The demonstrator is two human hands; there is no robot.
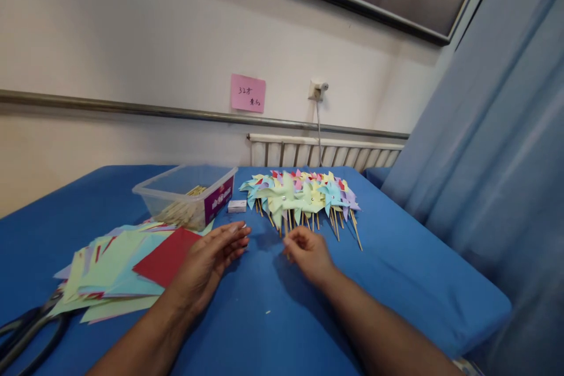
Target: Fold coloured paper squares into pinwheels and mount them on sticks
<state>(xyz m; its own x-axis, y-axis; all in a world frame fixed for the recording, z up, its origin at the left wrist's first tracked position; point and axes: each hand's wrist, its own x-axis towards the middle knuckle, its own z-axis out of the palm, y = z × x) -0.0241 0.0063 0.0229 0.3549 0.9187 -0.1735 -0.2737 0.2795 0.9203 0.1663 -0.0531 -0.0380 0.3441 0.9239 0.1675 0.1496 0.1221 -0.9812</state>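
Note:
My right hand [308,254] pinches the thin wooden stick of a pale green paper pinwheel [282,195], which stands upright above the fingers. Behind it, a pile of finished-looking pinwheels [337,194] in blue, yellow, pink, red and purple lies with sticks toward me. My left hand [215,255] hovers to the left, its fingers stretched out and slightly curved, with nothing visible in it. Beside that hand lies a stack of coloured paper squares [118,261], a red sheet [167,255] on top.
A clear plastic box [176,188] with a purple label holds wooden sticks. Next to it sits a small white box [237,206]. Black-handled scissors [33,326] lie at the lower left. All rest on a blue-covered table [396,282], with a blue curtain [497,158] at right.

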